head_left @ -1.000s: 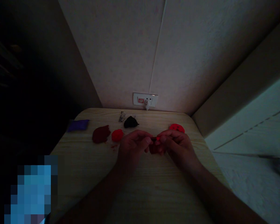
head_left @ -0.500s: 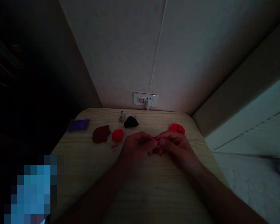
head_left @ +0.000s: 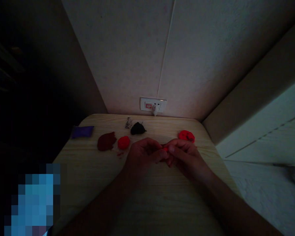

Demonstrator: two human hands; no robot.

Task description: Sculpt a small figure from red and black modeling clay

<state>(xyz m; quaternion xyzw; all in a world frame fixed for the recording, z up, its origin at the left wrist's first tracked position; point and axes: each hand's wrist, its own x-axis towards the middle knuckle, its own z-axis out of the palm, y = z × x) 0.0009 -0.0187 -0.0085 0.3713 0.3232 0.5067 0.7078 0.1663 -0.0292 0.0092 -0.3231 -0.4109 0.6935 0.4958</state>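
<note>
Between the fingertips of both hands is a small piece of red modelling clay. My left hand pinches it from the left, and my right hand pinches it from the right. The fingers cover most of the piece. Just behind my right hand lies a flat red clay disc with dark marks like eyes and a mouth. To the left of my left hand sit a round red clay lump and a flattened brown clay piece. A black clay lump rests farther back.
The pale wooden tabletop meets a wall. A purple packet lies at its left edge. Beside the black lump is a small dark-smeared scrap. A wall socket with a plug sits just above the table's back edge.
The fingers have shifted slightly around the red clay, with more of it showing between the thumbs. Both hands stay in almost the same place, and the table items have not moved.
</note>
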